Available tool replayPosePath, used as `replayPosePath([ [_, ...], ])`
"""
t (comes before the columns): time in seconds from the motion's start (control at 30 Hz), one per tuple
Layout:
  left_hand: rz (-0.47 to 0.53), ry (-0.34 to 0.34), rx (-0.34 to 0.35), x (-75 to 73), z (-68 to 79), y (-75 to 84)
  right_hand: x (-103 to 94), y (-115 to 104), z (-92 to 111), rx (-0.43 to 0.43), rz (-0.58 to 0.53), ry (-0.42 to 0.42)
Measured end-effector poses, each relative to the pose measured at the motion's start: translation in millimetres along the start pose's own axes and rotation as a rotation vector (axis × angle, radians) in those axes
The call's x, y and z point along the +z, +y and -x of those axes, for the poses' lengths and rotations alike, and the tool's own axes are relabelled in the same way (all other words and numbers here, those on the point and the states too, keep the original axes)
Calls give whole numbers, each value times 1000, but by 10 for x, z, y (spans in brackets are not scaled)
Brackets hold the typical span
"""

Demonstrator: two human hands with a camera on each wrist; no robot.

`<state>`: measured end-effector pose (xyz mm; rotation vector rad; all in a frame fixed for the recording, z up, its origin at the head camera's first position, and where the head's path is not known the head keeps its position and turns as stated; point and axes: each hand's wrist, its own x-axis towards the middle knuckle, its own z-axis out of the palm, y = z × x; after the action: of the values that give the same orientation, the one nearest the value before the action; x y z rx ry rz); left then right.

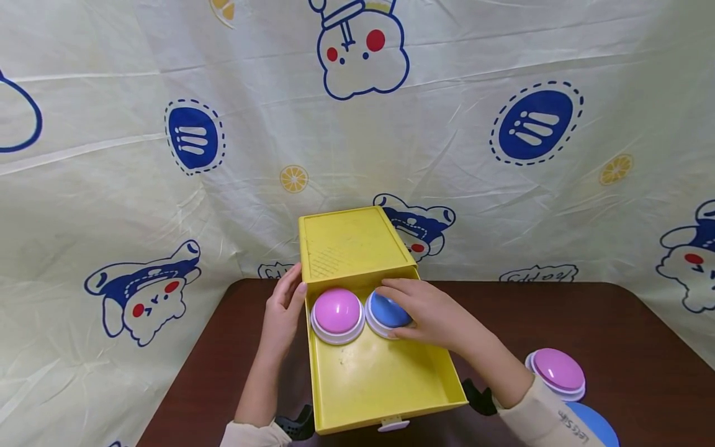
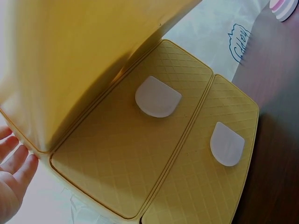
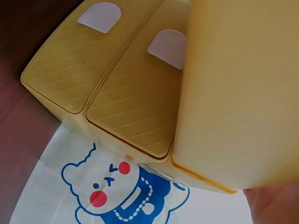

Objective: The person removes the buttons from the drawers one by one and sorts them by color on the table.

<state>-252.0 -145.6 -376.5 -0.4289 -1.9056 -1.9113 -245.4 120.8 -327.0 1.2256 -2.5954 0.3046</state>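
A yellow drawer cabinet (image 1: 354,239) stands on the table with its top drawer (image 1: 385,385) pulled out. Inside, near the cabinet, a pink dome push button (image 1: 337,310) and a blue dome push button (image 1: 386,312) sit side by side on white bases. My right hand (image 1: 441,313) reaches in and grips the blue one, fingers over its far side and thumb at the near edge. With fairly straight fingers, my left hand (image 1: 283,313) touches the left side of the cabinet; its fingertips (image 2: 29,165) also show in the left wrist view.
Another pink push button (image 1: 558,370) lies on the dark table at the right, beside a partly hidden blue round thing (image 1: 594,422). Two lower drawers with white handles (image 2: 159,97) are closed beneath the open one. A patterned cloth (image 1: 436,124) hangs behind.
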Motion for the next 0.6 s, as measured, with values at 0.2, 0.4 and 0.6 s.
replayPosePath([
  [0.2,-6,0,7,5,-6,11,19,-11,-11,6,56,-25],
  [0.4,-1,-6,2,5,-4,1,22,-37,-18,41,34,-23],
  [0.6,-1,-7,-1,-3,2,0,-6,-51,16,40,-40,-4],
])
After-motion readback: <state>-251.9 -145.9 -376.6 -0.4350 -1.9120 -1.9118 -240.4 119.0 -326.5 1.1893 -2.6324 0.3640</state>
